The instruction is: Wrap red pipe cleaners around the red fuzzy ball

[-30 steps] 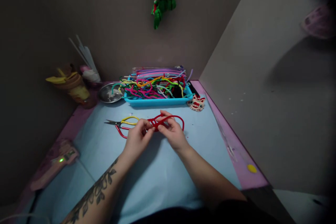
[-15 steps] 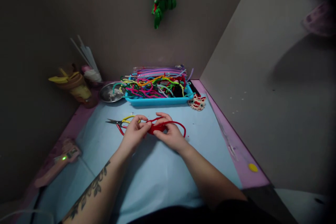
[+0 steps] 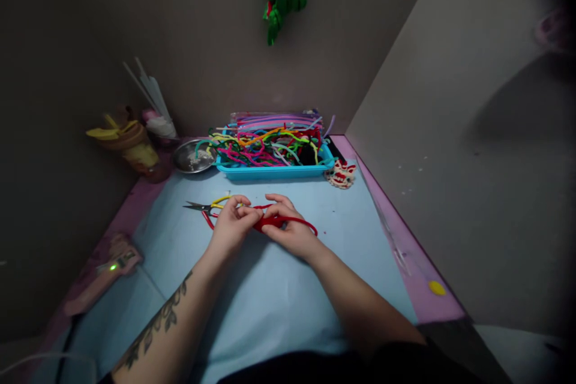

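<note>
Between my two hands is a red pipe-cleaner piece (image 3: 269,224), a compact wound body with a loose strand curving out to the right. My left hand (image 3: 234,220) pinches its left end between thumb and fingertips. On the other side, my right hand (image 3: 290,229) grips the body, its thumb below and fingers behind, and the loose strand lies across its back. Part of the piece is hidden by the fingers. Just left of my left hand lie scissors (image 3: 203,207) with one yellow and one red handle, their blades spread and pointing left.
A blue tray (image 3: 274,174) heaped with coloured pipe cleaners stands at the back. Beside it are a metal dish (image 3: 193,157) and a lion-face ornament (image 3: 341,174). A pink glue gun (image 3: 108,273) with a green light lies left; tweezers (image 3: 396,247) lie right.
The loose red strand has dropped lower, from an arch above my right hand to lying against it. Both hands keep their hold; the view has shifted slightly.
</note>
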`<state>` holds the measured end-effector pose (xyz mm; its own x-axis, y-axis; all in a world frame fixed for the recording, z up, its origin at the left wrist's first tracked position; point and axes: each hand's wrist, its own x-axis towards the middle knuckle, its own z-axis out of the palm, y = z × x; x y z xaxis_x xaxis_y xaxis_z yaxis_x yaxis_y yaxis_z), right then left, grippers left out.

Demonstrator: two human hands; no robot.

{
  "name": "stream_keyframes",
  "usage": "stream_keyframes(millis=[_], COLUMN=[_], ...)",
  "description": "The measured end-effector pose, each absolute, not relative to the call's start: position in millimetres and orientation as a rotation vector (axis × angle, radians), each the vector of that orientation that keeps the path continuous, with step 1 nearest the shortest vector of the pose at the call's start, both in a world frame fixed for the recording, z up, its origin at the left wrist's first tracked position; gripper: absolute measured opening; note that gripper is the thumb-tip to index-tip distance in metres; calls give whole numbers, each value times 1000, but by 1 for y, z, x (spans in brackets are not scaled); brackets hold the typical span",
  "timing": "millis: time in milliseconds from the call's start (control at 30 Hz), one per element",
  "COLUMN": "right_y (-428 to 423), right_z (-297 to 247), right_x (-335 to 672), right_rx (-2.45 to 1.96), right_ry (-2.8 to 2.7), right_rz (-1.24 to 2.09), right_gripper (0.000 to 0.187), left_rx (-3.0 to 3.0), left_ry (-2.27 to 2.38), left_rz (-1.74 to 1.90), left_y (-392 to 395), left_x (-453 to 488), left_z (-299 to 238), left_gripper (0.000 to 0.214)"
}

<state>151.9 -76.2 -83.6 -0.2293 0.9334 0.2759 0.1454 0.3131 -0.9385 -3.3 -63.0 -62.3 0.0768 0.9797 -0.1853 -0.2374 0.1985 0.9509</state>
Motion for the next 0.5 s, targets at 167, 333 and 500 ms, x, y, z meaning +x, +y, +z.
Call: stream_keyframes(millis=[167,333,500], right_y=[-77,-76,-75], right_z=[-84,-84,-84], right_x=[152,150,150], right_rx=[-1003,-1010,-998], right_ry=[-1608,-1589,-1600], right_rz=[1055,1070,1104], right_gripper=[17,13,13], left_rx=[896,894,892], left_ry=[1101,1099,1081], left_rz=[1120,1133,1139], left_y=[-63,-63,-64], left_x=[-3,-2,-2], left_z=[-58,-60,-61], left_gripper=[40,40,40])
